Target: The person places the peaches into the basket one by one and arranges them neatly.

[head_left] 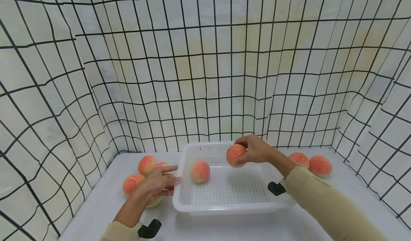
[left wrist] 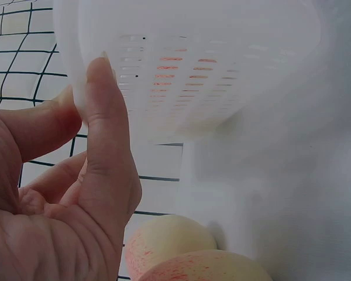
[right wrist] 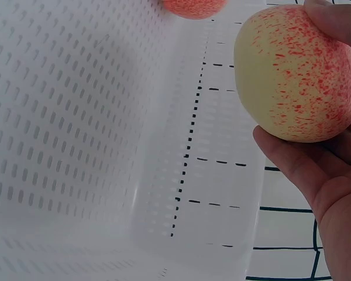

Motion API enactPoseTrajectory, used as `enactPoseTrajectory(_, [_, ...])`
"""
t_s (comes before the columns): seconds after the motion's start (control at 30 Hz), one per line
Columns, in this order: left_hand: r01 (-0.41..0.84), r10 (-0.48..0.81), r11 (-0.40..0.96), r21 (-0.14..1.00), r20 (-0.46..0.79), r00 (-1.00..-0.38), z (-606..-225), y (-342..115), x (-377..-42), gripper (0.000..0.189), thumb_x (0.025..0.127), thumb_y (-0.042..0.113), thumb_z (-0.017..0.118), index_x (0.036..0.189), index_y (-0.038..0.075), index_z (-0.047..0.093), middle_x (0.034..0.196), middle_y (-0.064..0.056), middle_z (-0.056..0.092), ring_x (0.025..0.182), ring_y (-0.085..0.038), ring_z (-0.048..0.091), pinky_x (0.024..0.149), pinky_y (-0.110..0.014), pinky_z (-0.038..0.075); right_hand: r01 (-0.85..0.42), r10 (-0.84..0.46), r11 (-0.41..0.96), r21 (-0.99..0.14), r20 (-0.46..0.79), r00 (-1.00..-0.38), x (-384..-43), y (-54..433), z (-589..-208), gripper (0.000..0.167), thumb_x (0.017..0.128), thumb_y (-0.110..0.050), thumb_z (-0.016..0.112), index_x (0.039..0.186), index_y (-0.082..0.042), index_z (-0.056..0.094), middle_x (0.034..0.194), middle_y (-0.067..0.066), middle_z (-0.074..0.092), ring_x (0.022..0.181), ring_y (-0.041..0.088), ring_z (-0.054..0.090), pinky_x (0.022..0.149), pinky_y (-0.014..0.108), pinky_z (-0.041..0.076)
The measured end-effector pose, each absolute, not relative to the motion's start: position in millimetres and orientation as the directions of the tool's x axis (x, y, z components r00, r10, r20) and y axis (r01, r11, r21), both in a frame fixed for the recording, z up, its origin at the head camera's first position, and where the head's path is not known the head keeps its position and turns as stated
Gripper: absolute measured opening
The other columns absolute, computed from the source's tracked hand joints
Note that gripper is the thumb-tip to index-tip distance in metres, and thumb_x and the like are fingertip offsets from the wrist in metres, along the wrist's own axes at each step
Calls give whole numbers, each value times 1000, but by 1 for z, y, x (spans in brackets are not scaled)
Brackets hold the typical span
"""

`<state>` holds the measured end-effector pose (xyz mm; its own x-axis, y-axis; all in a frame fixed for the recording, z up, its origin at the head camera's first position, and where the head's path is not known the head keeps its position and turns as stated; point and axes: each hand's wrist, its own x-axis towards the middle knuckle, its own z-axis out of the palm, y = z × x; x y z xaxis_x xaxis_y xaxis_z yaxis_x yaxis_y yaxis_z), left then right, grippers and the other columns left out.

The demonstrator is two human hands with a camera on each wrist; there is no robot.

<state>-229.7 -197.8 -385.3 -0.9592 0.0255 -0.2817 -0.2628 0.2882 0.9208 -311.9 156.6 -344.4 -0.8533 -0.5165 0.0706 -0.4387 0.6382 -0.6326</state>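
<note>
A white plastic basket (head_left: 224, 208) with a slotted bottom stands on the table, with one peach (head_left: 200, 171) inside toward its left end. My right hand (head_left: 255, 150) grips another peach (head_left: 236, 155) between thumb and fingers, above the back part of the basket. That held peach (right wrist: 298, 76) shows a pale yellow side with red speckles in the right wrist view. At the basket's left side, my left hand (head_left: 160, 180) touches the rim and outer wall with fairly straight fingers (left wrist: 107, 117). Several peaches (head_left: 132, 184) lie around the left hand, partly hidden by it.
Two peaches (head_left: 320, 165) lie right of the basket, one partly behind the right forearm. A black grid net (head_left: 218, 77) over pale cloth encloses the back and sides of the white table (head_left: 96, 212). Each sleeve has a black wrist device (head_left: 149, 229).
</note>
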Motion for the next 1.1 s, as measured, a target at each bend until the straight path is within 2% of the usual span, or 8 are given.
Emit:
enactPoseTrajectory(0.2, [-261, 33, 276, 925, -280, -959, -386, -198, -230, 64, 94, 8, 75, 152, 2, 50, 100, -11, 78, 75, -19, 72, 67, -33, 64, -436, -517, 635, -637, 69, -853, -316, 148, -349, 42, 74, -31, 92, 108, -15, 72, 93, -2, 71, 84, 18, 64, 72, 31, 57])
enactPoseTrajectory(0.43, [-252, 48, 270, 929, -275, -960, -388, -198, -231, 63, 94, 7, 75, 152, 1, 50, 97, -11, 77, 73, -18, 70, 64, -32, 63, -423, -517, 641, -640, 46, -855, -320, 139, -354, 44, 74, -32, 92, 109, -15, 72, 94, -2, 71, 86, 17, 64, 73, 30, 56])
enactPoseTrajectory(0.63, [-259, 40, 280, 924, -280, -959, -386, -198, -230, 63, 94, 8, 76, 152, 2, 51, 97, -10, 78, 74, -18, 71, 65, -32, 63, -443, -536, 629, -639, 57, -842, -321, 130, -356, 39, 74, -30, 92, 105, -15, 72, 92, -2, 70, 84, 17, 63, 73, 31, 56])
enactPoseTrajectory(1.1, [-265, 36, 276, 924, -285, -958, -385, -197, -230, 65, 93, 8, 77, 152, 1, 51, 97, -11, 77, 75, -19, 70, 66, -33, 63, -399, -511, 625, -671, 35, -859, -326, 113, -369, 38, 75, -26, 93, 106, -15, 74, 93, -1, 72, 85, 18, 65, 74, 30, 57])
